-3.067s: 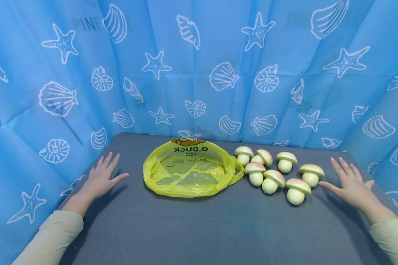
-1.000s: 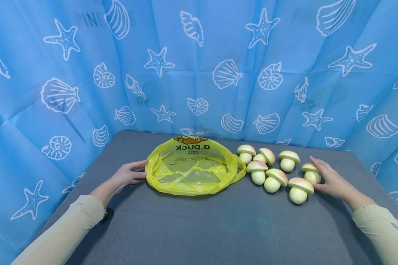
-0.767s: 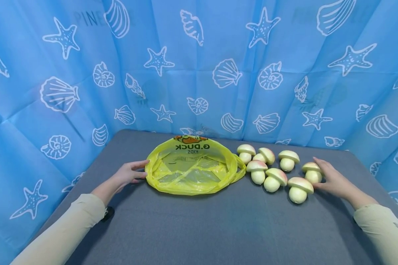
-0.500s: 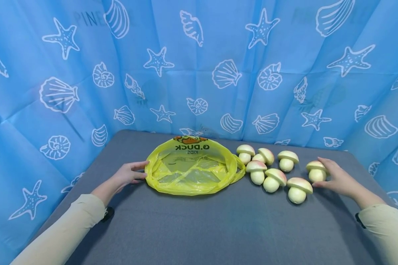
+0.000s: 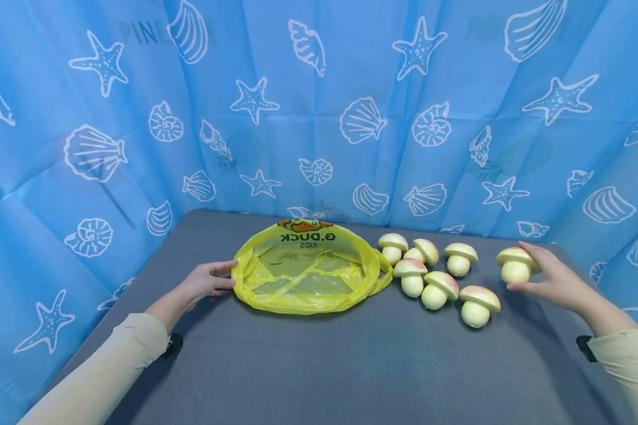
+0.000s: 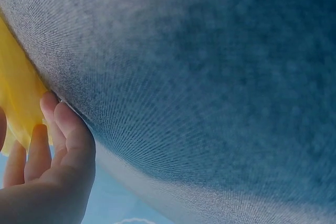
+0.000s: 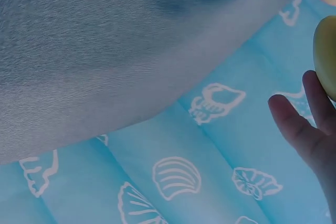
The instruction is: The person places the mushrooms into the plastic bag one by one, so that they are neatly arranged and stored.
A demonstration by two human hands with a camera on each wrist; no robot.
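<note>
Right grip [image 5: 555,280] pinches a mushroom [image 5: 512,268], cap up, above the right side of the grey surface [image 5: 351,366], near six other mushrooms [image 5: 440,287]. Left grip [image 5: 199,280] touches a yellow bag [image 5: 303,306] at its left edge; whether it pinches the plastic, I cannot tell. The bag's handle [image 5: 383,277] lies just beside the nearest mushrooms.

There are seven mushrooms [image 5: 516,270]: one in the right hand [image 5: 558,283] and six on the one grey table [image 5: 351,366]. There is one yellow bag [image 5: 303,304]. Two hands are in view, the right one and one left hand [image 5: 202,283], with two pale sleeves [image 5: 103,361] and two small dark objects [image 5: 174,345], one near each wrist.
</note>
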